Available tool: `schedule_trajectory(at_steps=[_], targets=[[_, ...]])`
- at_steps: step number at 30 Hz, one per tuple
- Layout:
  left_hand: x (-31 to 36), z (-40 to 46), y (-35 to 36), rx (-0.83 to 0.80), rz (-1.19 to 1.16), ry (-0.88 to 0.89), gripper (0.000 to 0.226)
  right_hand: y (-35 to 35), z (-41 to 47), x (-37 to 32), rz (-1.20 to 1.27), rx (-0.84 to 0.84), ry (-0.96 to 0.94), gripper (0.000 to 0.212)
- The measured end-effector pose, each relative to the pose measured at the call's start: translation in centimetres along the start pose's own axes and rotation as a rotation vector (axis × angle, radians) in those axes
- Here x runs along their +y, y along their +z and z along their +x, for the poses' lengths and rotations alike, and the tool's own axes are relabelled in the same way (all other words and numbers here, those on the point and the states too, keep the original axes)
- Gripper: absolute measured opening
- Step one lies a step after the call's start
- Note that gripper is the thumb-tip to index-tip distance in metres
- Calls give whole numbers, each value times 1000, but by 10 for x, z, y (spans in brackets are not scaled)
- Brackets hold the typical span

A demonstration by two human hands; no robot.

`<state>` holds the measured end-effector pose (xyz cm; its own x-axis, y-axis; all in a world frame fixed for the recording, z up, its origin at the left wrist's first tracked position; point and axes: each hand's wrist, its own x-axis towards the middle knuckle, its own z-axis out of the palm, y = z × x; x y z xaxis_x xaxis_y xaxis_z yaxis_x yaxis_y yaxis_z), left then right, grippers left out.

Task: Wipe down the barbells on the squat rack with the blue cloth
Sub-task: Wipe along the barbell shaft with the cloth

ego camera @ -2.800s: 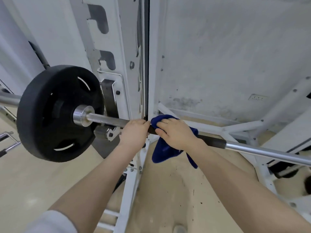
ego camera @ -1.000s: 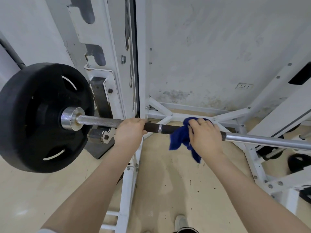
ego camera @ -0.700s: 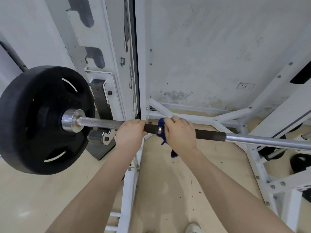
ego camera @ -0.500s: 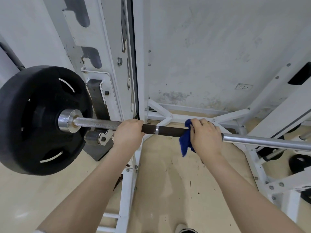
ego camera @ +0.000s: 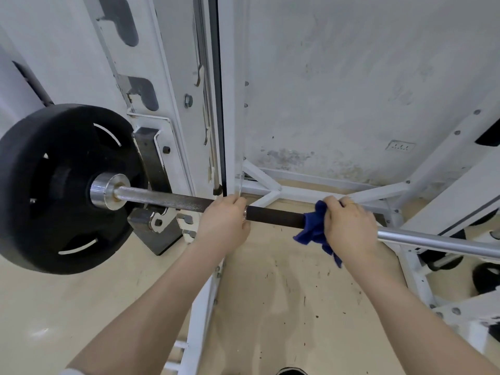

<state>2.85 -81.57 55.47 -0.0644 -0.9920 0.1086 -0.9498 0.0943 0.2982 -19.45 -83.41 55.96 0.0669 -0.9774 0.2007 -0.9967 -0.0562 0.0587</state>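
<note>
Nearest to the camera, two bare forearms reach up from the bottom of the view toward a long steel barbell (ego camera: 167,198) that lies across the white-painted squat rack (ego camera: 173,109). On the person's own left, the left hand (ego camera: 221,223) is clenched around the bar with its fingers curled over the top, just where the knurled steel gives way to a dark sleeve-like section (ego camera: 273,216); judging by its place, it is steadying the bar rather than cleaning. On the right, the right hand (ego camera: 349,226) grasps the bar through a crumpled blue cloth (ego camera: 311,231), which is bunched around the right end of the dark section, with loose folds hanging below the hand. Beyond that hand the bar runs on as bright polished steel (ego camera: 438,240) toward the right edge. Farther to the left, a black round weight plate (ego camera: 54,190) sits on the bar's end behind a shiny collar, and the bar rests in a hook of the rack upright. Behind everything stand a stained white wall (ego camera: 351,77) and, low down, the rack's white cross braces above a beige floor (ego camera: 270,293) speckled with dark flecks. As for progress, the wiping appears under way on this middle stretch. Whether the knurled part near the plate, the long bright run to the right, or any other bar has been cleaned cannot be told from this view; those likely remain.
</note>
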Motion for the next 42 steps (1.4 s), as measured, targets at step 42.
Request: schedule_trajectory(at_steps=[42], targets=[[-12, -5, -10, 46, -116, 15, 30, 11, -4, -14, 385, 118, -174, 21]])
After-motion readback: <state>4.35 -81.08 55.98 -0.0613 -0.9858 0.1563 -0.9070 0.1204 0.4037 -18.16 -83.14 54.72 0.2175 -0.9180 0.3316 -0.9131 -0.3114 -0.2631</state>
